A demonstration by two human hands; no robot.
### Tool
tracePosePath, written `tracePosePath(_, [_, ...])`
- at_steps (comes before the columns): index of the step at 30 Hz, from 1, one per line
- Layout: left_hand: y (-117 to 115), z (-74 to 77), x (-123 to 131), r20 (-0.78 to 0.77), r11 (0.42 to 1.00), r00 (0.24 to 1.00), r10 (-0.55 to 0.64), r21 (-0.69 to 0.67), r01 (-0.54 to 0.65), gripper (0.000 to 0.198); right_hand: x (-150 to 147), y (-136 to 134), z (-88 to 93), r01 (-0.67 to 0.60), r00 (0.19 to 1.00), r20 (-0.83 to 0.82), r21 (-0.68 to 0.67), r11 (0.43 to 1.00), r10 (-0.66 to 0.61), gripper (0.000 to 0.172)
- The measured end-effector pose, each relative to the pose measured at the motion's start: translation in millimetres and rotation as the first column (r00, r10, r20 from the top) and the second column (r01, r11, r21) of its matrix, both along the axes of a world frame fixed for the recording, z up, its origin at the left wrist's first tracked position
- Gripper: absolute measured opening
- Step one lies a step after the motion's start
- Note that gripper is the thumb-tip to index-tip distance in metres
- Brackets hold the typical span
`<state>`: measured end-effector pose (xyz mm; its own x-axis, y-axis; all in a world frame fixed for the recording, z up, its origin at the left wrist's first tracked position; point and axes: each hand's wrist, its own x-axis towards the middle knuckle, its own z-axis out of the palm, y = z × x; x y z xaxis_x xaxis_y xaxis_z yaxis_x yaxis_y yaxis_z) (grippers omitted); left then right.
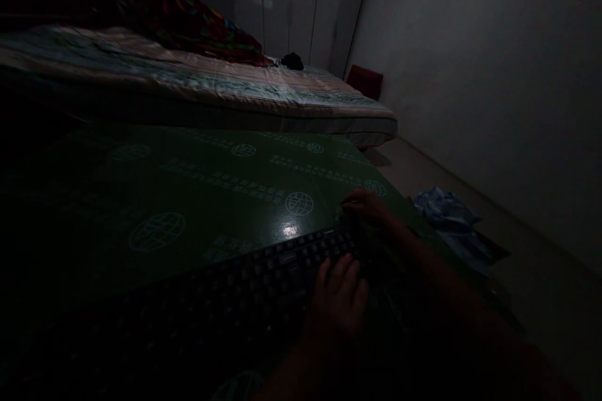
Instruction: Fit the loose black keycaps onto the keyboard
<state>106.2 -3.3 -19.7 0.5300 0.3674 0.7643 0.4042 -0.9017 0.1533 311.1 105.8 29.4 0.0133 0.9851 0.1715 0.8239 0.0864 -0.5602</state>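
A black computer keyboard (263,282) lies at a slant on the green table, its near left part lost in the dark. My left hand (341,291) rests on the keys at the keyboard's right end, its fingers stretched and a little apart. Just beyond the keyboard's right corner, my right hand (367,205) is low over the table with its fingers drawn together. Whatever lies between those fingertips is too dark to name. Dim shapes under the right forearm cannot be made out either.
The green tabletop (211,200) bears printed white globes and lettering. Behind it stands a bed (282,91) with a striped sheet and a dark red patterned blanket (202,31). Blue-white cloth (442,207) lies on the floor at right, near a bare wall (480,62).
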Motion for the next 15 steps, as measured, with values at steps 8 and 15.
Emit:
tracePosePath(8, [6, 66.7, -8, 0.353, 0.162, 0.933, 0.071, -0.927, 0.338, 0.022, -33, -118, 14.5, 0.033, 0.825, -0.565, 0.096, 0.995, 0.027, 0.012])
tracePosePath(15, [3, 70.1, -6, 0.460, -0.445, 0.867, 0.193, -0.746, 0.495, 0.034, -54, -167, 9.5, 0.131, 0.852, -0.520, 0.310, 0.942, 0.053, 0.012])
